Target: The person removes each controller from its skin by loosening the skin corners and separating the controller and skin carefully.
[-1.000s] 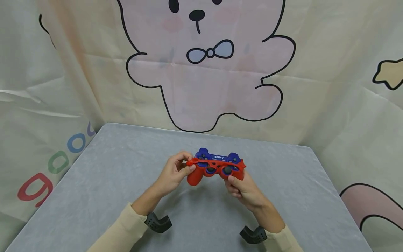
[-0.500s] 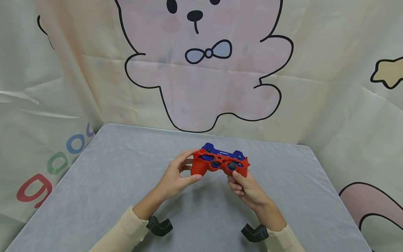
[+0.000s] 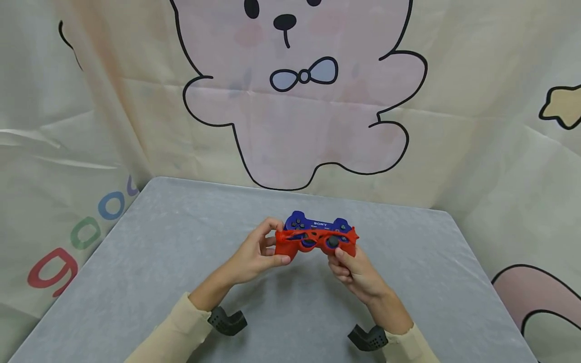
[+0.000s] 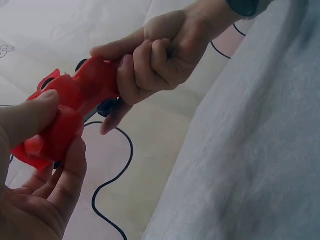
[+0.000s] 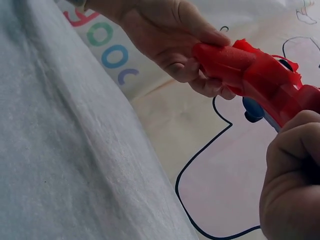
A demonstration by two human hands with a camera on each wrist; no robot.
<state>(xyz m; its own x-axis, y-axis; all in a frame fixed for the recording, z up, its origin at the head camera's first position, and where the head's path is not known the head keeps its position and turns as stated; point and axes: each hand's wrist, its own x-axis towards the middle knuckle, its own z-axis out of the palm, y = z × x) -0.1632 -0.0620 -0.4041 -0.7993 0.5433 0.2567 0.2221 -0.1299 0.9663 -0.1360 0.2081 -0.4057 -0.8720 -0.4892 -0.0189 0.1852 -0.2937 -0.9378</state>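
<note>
Both hands hold a blue Sony game controller (image 3: 313, 223) above the table, its lower part covered by a red silicone sleeve (image 3: 292, 247). The sleeve's upper edge lies stretched across the controller's face, leaving the blue top with its buttons bare. My left hand (image 3: 256, 254) holds the left grip, thumb at the bottom and fingers up along the side. My right hand (image 3: 358, 272) wraps the right grip, thumb by the right stick. In the left wrist view, the left thumb (image 4: 32, 115) presses on the red sleeve. The right wrist view shows the sleeve's underside (image 5: 265, 75).
A grey cloth-covered table (image 3: 290, 312) lies under the hands. Behind it hangs a cream curtain (image 3: 150, 101) printed with a pink bear and coloured letters. Each forearm wears a dark wrist camera (image 3: 228, 321).
My left hand has shifted from pinching the sleeve's upper left edge to holding the grip lower down. The sleeve edge rose over the left side half a second ago and now sits lower again.
</note>
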